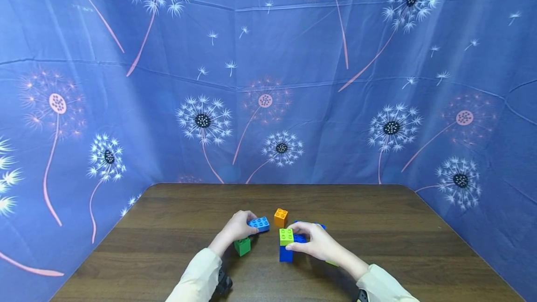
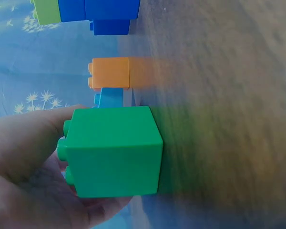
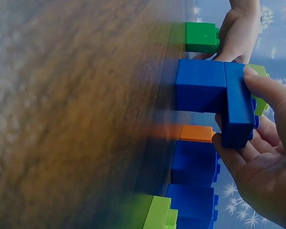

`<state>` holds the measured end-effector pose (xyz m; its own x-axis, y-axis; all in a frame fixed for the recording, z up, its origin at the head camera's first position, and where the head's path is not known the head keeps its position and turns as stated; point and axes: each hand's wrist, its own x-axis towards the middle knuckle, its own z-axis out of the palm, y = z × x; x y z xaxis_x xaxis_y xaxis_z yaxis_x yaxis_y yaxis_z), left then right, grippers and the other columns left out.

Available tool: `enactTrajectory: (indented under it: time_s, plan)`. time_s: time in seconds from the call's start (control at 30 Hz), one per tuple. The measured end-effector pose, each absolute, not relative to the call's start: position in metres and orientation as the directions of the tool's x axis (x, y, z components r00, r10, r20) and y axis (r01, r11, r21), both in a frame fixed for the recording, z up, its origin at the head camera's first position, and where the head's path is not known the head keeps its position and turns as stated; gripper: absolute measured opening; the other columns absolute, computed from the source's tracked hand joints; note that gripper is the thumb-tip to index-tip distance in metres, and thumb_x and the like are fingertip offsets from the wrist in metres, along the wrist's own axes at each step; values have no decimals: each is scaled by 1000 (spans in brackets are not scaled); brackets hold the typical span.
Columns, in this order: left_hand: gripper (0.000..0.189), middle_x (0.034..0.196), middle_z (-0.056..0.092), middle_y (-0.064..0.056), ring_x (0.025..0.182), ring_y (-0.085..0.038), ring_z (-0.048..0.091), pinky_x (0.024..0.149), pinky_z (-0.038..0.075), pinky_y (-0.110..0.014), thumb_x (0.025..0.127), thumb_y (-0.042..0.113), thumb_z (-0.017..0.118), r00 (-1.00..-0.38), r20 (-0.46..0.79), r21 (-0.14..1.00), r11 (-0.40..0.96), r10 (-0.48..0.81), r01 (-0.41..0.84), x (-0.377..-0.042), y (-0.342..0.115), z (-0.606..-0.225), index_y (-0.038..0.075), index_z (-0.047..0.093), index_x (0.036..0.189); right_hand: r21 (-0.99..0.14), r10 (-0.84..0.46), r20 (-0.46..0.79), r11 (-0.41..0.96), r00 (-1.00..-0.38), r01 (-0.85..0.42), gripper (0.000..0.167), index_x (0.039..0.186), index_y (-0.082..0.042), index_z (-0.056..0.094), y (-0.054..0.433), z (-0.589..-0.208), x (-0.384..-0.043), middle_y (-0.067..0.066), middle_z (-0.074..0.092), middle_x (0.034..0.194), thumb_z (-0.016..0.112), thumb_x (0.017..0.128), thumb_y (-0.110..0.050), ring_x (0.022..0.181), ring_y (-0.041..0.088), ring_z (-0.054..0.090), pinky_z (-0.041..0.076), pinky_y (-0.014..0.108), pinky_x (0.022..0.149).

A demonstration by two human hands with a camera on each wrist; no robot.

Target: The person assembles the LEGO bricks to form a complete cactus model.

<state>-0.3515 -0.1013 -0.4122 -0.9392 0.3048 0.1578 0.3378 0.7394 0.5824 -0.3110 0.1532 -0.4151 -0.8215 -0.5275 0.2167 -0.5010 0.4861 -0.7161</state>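
Note:
My left hand [image 1: 239, 225] holds the left end of a light blue brick [image 1: 261, 223], thumb on the near side and fingers behind. A green brick [image 1: 242, 247] stands just in front of that hand and hides much of its grip in the left wrist view. Beside the middle of the table, my right hand [image 1: 315, 240] pinches a lime green brick [image 1: 286, 236] on top of a small stack. Under it lies a long blue brick [image 3: 238, 105], overhanging to the right across a blue block [image 3: 200, 86]. The right thumb is by the seam below the lime brick.
An orange brick [image 1: 280, 217] stands behind the stack. To the right, partly behind the right hand, are blue bricks [image 3: 194, 163] and another lime green brick [image 3: 157, 213]. The wooden table [image 1: 189, 199] ends against a blue dandelion-print cloth [image 1: 327, 129].

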Motion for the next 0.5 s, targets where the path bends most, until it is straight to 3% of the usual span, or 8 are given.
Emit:
enactTrajectory:
  time_s: [0.3,0.5]
  plan:
    - [31,100,60,-13,86,-21,54,79,47,-41,79,11,70,-933,208,604,711,295,359,-350,-106,-413,-1,64,106,-715,-514,204,503,-833,-485,41,117,-13,61,153,-413,-315,-1,67,110,68,84,-36,105,21,61,49,32,88]
    - [35,102,61,-15,87,-22,55,79,47,-40,79,12,70,-919,242,611,687,310,392,-349,-106,-409,-3,63,110,-691,-510,230,515,-829,-508,42,117,-12,61,154,-414,-319,0,67,109,68,84,-37,103,19,61,49,28,86]
